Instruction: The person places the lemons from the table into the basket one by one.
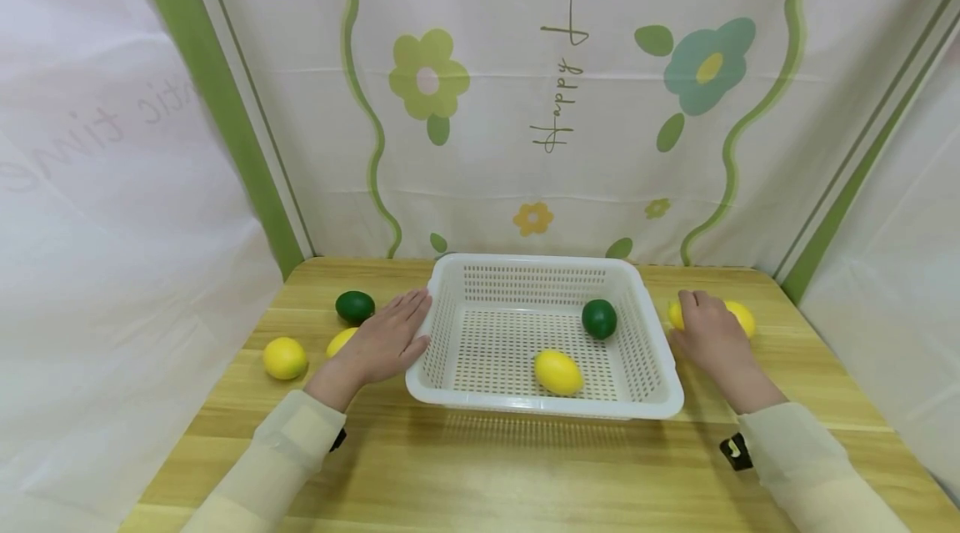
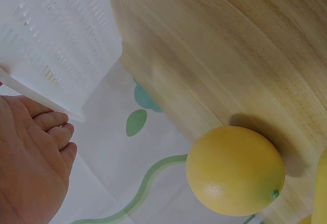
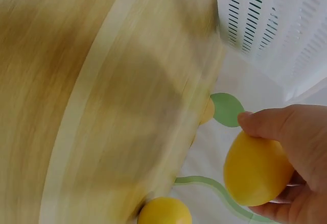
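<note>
Right of the head frame, the right hand [image 1: 716, 341] grasped 1 yellow lemon [image 3: 258, 168] beside the white basket [image 1: 525, 406]. At centre, the basket contained another lemon [image 1: 558, 373] and 1 green fruit [image 1: 599, 319]. The left hand [image 1: 381, 341], fingers extended, touched its left rim.

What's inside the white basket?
Inside the white basket are a yellow lemon, near the front, and a dark green fruit, toward the right side. Whatever is directly beneath each is covered.
</note>
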{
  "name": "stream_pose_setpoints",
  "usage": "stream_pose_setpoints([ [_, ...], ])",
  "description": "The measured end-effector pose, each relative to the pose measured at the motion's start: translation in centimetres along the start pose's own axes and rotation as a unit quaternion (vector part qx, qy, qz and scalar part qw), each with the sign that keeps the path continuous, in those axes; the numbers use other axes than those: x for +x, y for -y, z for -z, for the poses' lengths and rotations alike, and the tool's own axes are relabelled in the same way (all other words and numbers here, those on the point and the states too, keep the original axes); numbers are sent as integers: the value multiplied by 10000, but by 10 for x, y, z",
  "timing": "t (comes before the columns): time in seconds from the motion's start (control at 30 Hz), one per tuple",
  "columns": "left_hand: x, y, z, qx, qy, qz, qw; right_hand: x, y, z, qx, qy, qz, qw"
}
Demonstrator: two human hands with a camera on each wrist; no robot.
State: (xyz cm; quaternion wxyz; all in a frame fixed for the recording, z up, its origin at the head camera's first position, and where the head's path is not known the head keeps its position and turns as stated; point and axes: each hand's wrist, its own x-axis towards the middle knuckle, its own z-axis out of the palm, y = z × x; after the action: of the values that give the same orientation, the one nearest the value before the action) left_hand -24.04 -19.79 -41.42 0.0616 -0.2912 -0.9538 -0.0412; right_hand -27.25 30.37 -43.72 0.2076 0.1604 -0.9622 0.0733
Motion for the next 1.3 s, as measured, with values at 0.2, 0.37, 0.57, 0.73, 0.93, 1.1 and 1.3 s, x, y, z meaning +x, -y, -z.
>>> stream_pose_setpoints([
  [0.2, 0, 0, 0, 20, 27, 9, 10000, 1, -3, -1, -404, -890, 816, 9919],
  [0.37, 0, 1, -1, 8, 16, 2, 10000, 2, -6, 2, -609, -1058, 1226, 9849],
  [0.57, 0, 1, -1, 0, 5, -1, 10000, 4, -8, 8, -715, -1244, 1597, 9767],
  [0.73, 0, 1, -1, 20, -18, -20, 10000, 7, -8, 15, -897, -1434, 1914, 9668],
  [0.93, 1, -1, 1, 6, -10, -41, 10000, 10, -6, 23, -1011, -1540, 2112, 9599],
  [1.1, 1, -1, 1, -7, 10, -26, 10000, 12, -2, 30, -1078, -1532, 2168, 9581],
  [1.3, 1, -1, 1, -30, -11, -34, 10000, 17, 4, 41, -1098, -1597, 2359, 9522],
])
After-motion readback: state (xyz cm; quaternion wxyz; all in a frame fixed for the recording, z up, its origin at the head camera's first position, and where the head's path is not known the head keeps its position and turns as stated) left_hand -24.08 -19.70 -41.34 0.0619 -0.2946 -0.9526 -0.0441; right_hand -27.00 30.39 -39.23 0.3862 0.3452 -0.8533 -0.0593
